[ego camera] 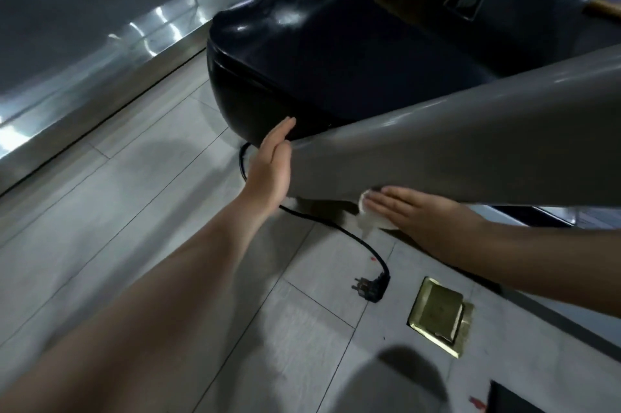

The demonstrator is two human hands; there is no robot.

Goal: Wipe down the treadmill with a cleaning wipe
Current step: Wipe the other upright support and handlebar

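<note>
Right hand (408, 214) flat, fingers straight, pressing wipe (368, 211) under grey upright (453, 150); left hand (272, 163) open, bracing it. Risk: loose cord (336, 227) near your feet, trip hazard.

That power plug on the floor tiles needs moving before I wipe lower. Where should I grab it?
Take the plug by its black body, not the prongs or the cord. It lies flat, prongs pointing left and cord leaving at the upper right, so come from above and pinch its two long sides with the fingers. The left hand looks freer; the right hand presses the wipe.
</note>
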